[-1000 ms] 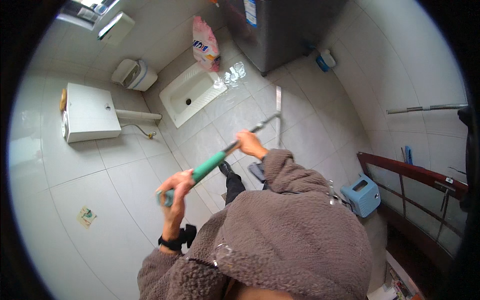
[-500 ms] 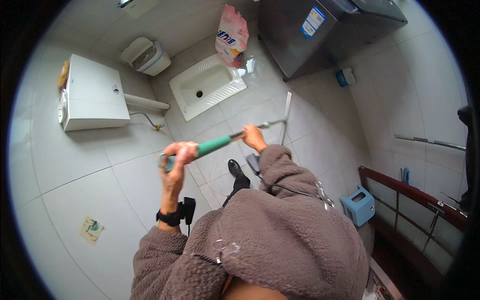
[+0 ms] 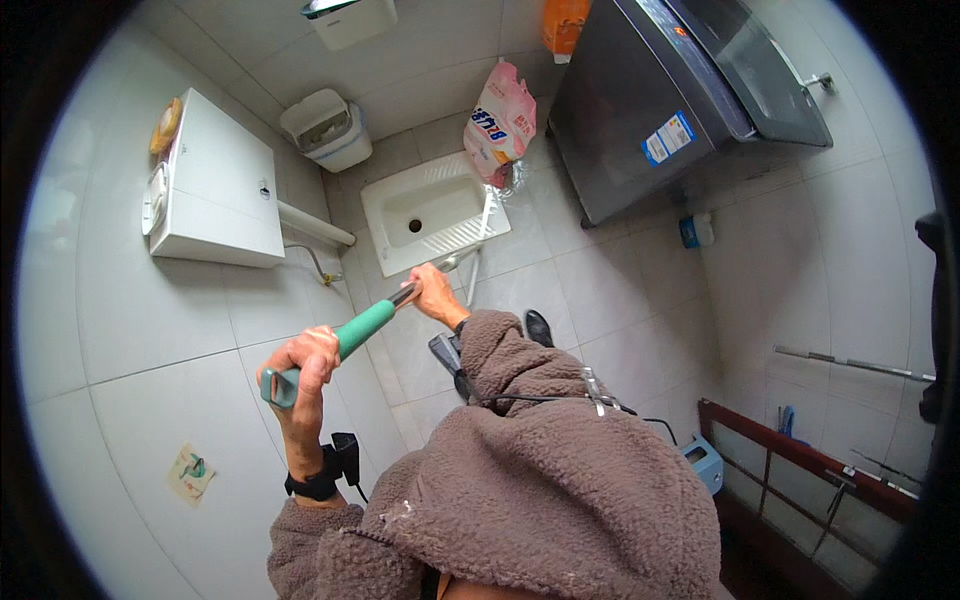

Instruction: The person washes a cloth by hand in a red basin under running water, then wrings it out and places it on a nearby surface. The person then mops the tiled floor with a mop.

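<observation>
A floor squeegee with a green grip [image 3: 367, 330] slants from my hands toward the squat toilet. My left hand [image 3: 308, 362] is wrapped round the grip close to its end loop. Farther down, my right hand [image 3: 435, 296] is closed round the darker shaft just below the green part. The squeegee's pale blade [image 3: 473, 278] lies across the near right corner of the white squat toilet [image 3: 400, 260] and the tiles beside it. Just past the blade, a pink printed bag [image 3: 500, 125] stands at the toilet's far right corner.
A grey washing machine [image 3: 600, 140] with raised lid stands at the far right, a blue-white container [image 3: 697, 230] nearby. At left are a white cistern [image 3: 225, 195] and a waste bin [image 3: 345, 150]. A blue stool [image 3: 708, 465] and brown-framed glazed door [image 3: 790, 465] are at right.
Both hands have moved left with the squeegee. Its blade has swung from the open tiles onto the toilet's near right edge. My view has shifted, and a shoe shows farther right.
</observation>
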The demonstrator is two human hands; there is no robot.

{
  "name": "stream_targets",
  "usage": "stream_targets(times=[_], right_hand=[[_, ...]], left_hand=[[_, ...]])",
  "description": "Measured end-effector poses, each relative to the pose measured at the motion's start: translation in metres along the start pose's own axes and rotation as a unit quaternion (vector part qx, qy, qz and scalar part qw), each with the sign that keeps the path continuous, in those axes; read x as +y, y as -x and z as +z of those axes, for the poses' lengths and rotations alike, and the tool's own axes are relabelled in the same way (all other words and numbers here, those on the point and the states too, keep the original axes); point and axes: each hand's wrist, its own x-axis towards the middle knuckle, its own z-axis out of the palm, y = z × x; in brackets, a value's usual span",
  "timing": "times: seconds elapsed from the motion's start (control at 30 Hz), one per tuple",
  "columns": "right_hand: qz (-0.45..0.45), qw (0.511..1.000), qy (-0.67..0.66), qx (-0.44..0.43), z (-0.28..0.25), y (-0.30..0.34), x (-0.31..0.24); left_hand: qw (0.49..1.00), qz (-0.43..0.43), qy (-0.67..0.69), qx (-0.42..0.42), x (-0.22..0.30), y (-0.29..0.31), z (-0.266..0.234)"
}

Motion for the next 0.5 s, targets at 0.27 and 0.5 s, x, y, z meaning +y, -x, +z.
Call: stream_targets(times=[0.27,0.5], right_hand=[[0.003,0.98,0.184,-0.071,-0.153,-0.081,0.134],[-0.018,0.965,0.203,-0.165,-0.192,-0.116,0.21]], left_hand=[[0.995,-0.052,0.04,0.075,-0.107,-0.054,0.095],[0.983,-0.114,-0.014,0.146,-0.156,-0.065,0.158]])
